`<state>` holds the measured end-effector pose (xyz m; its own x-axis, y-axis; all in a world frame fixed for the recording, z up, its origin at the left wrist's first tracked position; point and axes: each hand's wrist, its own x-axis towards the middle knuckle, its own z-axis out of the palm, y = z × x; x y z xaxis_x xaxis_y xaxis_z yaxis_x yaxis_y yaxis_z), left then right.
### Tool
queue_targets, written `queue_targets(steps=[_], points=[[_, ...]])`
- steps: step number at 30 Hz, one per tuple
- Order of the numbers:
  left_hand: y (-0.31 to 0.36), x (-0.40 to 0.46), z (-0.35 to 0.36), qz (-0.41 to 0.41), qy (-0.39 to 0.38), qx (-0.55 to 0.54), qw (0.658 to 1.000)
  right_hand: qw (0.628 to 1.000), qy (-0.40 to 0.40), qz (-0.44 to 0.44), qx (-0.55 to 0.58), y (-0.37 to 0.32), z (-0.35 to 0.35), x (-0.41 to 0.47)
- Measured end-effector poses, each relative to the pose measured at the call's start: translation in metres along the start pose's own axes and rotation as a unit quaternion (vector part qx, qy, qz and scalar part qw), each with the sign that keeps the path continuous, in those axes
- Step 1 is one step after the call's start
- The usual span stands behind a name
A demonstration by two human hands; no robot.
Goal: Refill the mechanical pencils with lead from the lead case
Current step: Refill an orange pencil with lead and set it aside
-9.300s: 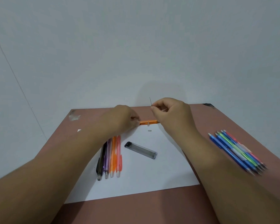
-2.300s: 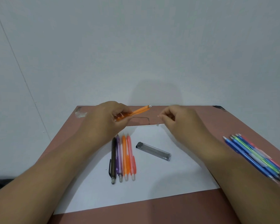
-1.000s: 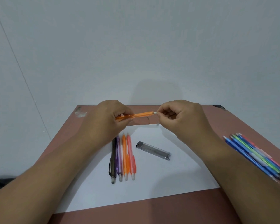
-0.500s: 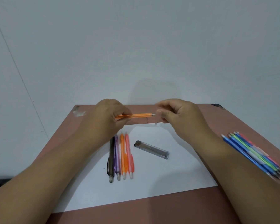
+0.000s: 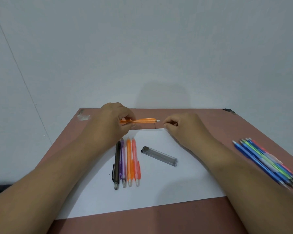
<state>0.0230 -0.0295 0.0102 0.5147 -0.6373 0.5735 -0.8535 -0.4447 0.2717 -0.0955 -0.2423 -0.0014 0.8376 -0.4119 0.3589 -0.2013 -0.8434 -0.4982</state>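
Now our left hand (image 5: 113, 122) grips the orange pencil (image 5: 139, 121) level above the table's far edge, long axis pointing right, white tip just short of our right hand (image 5: 181, 125), whose curled fingers may pinch something unseen.

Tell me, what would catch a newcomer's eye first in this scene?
Probably the orange mechanical pencil, gripped level above the table's far edge by the left hand, while the right hand is curled close to its white tip. Next, four pencils lie side by side on the white paper beside a clear lead case. A bundle of blue and green pencils lies at the right.
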Motion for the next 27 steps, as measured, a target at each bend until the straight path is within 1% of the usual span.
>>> queue_targets(steps=[1,2,4,5,6,17,19,22,26,27], points=[[0.000,0.000,0.000,-0.003,-0.003,0.000,1.000,0.999,0.022,0.013,0.038,-0.001,-0.002,-0.001],[0.001,0.000,0.000,-0.007,-0.005,-0.001,1.000,0.993,0.040,0.035,0.103,-0.004,-0.004,-0.002],[0.000,0.001,0.001,-0.013,-0.005,-0.006,1.000,0.961,0.042,0.082,0.260,-0.012,-0.009,-0.006],[0.000,0.001,0.001,-0.014,-0.001,-0.008,1.000,0.945,0.035,0.091,0.312,-0.015,-0.010,-0.008],[0.000,0.001,0.001,-0.015,0.003,-0.011,1.000,0.937,0.030,0.093,0.336,-0.016,-0.011,-0.009],[0.002,0.000,0.000,-0.018,0.009,-0.025,0.999,0.915,0.011,0.096,0.393,-0.025,-0.010,-0.014],[0.003,0.000,-0.001,-0.022,0.009,-0.032,0.999,0.905,0.005,0.101,0.414,-0.025,-0.009,-0.014],[0.008,-0.001,-0.004,-0.026,0.008,-0.042,0.999,0.878,-0.006,0.118,0.465,-0.024,-0.009,-0.014],[0.014,-0.002,-0.006,-0.030,0.003,-0.042,0.999,0.866,-0.024,0.127,0.483,-0.025,-0.008,-0.014],[0.015,-0.002,-0.006,-0.032,0.005,-0.043,0.999,0.858,-0.024,0.129,0.496,-0.026,-0.009,-0.014]])
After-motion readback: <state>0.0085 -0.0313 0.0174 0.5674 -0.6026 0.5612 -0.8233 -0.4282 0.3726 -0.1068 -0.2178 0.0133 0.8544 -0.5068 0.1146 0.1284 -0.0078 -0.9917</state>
